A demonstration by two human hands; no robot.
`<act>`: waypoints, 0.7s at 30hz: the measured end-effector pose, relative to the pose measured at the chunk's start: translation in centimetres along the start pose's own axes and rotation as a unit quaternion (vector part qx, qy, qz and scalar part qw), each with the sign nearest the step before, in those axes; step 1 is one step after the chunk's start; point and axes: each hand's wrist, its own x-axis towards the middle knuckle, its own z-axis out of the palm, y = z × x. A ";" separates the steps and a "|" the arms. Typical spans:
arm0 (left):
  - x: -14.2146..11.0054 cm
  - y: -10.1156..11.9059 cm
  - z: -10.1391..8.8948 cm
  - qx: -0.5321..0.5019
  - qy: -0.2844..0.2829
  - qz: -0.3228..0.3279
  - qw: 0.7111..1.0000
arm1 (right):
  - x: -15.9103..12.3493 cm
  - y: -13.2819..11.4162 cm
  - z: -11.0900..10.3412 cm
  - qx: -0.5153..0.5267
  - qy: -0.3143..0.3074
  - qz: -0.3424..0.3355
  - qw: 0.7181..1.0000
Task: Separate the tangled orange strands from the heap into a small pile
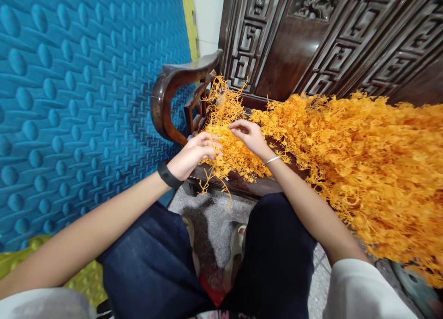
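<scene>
My left hand [197, 153] is closed loosely around an orange branching plastic piece [218, 170], whose thin stems hang below the fingers over the seat's front edge. Just to its right, my right hand [252, 135] has thumb and forefinger brought together in a pinch. Whatever lies between those fingertips is too small to make out. Under and behind both hands, a smaller pile of orange plastic pieces [238, 150] covers part of the dark wooden seat [265, 186]. Thin bare orange stems [224, 102] are heaped beyond my left hand, near the armrest.
A much larger heap of orange plastic pieces [374, 157] spreads along the right. The curved wooden armrest [159, 99] stands at left, before a blue foam mat [86, 102]. A carved wooden backrest [290, 63] rises behind. My knees are close to the seat's front.
</scene>
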 end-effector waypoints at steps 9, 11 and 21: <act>0.3 -0.7 -0.4 0.003 0.048 0.031 0.998 | -2.8 -5.9 1.7 0.073 -0.183 0.043 0.979; 0.3 -0.7 -0.6 0.010 0.043 0.035 0.998 | -2.8 -6.0 1.6 0.090 -0.195 0.044 0.976; 0.2 -0.6 -1.0 0.193 -0.096 0.033 0.976 | -2.4 -6.0 1.5 0.170 -0.124 0.025 0.977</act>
